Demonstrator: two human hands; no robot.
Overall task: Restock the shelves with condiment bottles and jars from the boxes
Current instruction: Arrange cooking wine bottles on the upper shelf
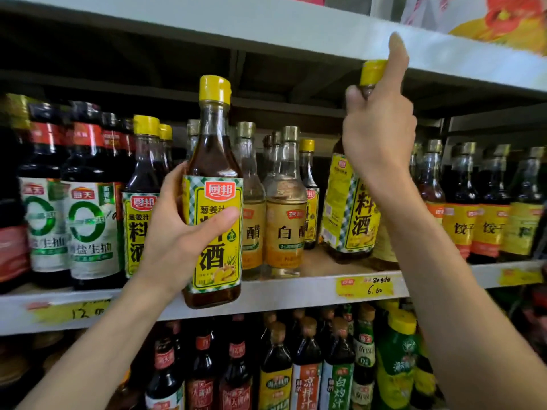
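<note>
Head view: my left grip (177, 229) is wrapped round the label of a yellow-cap cooking wine bottle (217, 161), centre frame, upright, base in front of the middle shelf (296, 291) edge. My right grip (379, 134), centre right, pinches the neck of a 2nd cooking wine bottle (352, 214) just under its cap, w/ index finger (398, 54) pointing up by the upper shelf (266, 28) lip. That btl is tilted, base at the shelf board, right of 2 white vinegar bottles (285, 208); touching or not, can't tell.
</note>
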